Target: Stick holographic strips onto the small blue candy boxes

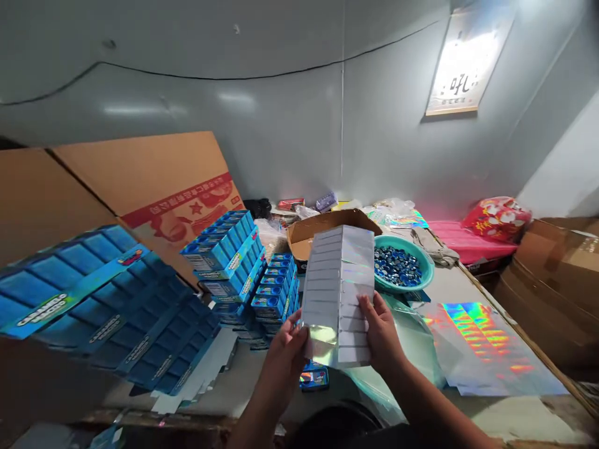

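My left hand (291, 340) and my right hand (379, 321) grip a pale, silvery card sheet (322, 280) from its two sides, near the lower end. Rows of short crosswise lines run down the sheet, and a lengthwise line divides it. Its lower left part reflects a yellowish shine. Whether it is one sheet or more, I cannot tell. Below the sheet, a small blue box (314, 379) lies on the table, partly hidden. Just beyond my right hand, a turquoise bowl (429, 274) holds many shiny blue glass-like pieces (397, 267).
Stacked blue printed boxes (229, 255) stand left of centre, with larger blue printed sheets (116, 318) further left. Rainbow-shiny sheets (491, 355) lie at right. An open cardboard box (322, 226) sits behind my hands; brown cartons (552, 280) stand at far right.
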`<state>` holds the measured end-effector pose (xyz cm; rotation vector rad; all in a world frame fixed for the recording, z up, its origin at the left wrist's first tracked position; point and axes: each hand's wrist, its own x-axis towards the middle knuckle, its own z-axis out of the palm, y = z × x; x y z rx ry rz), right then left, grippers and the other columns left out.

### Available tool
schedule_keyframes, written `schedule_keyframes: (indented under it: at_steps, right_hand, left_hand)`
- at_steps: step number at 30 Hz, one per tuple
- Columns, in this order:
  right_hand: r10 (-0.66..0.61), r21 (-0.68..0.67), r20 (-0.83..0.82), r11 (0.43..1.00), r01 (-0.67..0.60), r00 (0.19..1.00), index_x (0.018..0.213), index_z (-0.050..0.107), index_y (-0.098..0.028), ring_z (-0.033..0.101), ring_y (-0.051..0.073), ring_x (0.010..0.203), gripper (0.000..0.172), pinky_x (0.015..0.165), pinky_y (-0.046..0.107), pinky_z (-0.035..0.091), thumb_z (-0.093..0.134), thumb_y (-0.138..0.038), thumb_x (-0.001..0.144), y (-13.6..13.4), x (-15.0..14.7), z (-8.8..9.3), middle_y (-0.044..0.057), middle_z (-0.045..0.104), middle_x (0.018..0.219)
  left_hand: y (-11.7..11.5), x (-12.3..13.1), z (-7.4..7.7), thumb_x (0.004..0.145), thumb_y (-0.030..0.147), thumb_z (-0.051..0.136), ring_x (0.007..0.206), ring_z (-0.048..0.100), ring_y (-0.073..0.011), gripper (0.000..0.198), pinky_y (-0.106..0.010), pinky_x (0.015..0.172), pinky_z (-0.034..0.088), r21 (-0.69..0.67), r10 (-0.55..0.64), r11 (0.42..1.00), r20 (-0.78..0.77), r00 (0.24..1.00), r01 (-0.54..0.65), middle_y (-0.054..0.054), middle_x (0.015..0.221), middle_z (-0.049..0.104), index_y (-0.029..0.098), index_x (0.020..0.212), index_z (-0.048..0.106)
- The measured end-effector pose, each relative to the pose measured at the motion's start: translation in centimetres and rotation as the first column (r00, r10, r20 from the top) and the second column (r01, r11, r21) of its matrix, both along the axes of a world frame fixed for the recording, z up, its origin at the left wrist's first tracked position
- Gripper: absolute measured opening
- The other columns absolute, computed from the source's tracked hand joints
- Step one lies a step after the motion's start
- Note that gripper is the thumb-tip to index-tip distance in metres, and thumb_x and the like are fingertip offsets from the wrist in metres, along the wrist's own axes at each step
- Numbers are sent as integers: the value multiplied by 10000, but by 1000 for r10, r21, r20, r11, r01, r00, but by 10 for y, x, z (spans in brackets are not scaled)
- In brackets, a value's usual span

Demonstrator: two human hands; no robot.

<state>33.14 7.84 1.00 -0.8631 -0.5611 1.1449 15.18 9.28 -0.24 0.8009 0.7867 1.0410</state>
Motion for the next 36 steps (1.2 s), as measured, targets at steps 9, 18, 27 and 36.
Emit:
schedule_keyframes:
  at_steps: [9,18,27,36]
  right_hand:
    - [146,14,281,988,-156,948,1104,582,-240,605,179,857,730,738,283,510,882,-565,523,28,-30,-3,37,641,1033]
    - [336,183,444,873,-451,830,1112,653,-206,596,194,882,499,783,291,484,728,-565,774,-8,-1,16,52,660,969]
    - [138,63,683,967,-246,717,794,669,-153,495,117,665,220,627,232,416,593,-346,869,-1,21,12,-5,586,710]
    - [400,165,437,845,-509,806,1079,735,-210,608,169,878,341,883,324,505,636,-473,885,-21,3,21,38,690,941]
  left_hand:
    - [-18,5,3,551,359,903,984,689,-269,552,-330,841,543,52,199,979,-36,979,-197,-106,1009,746,154,1022,701]
    - [-9,20,5,625,554,808,795,700,-250,497,-334,738,540,211,272,955,-343,899,-209,-96,851,751,146,897,726]
    - [-23,-7,51,905,380,604,911,646,-204,214,-306,822,475,763,427,401,-646,633,508,-75,950,705,197,944,707]
    - [4,-4,54,888,88,622,1098,599,-216,418,-421,1040,401,810,837,-45,-289,465,585,-106,1157,674,157,1297,575]
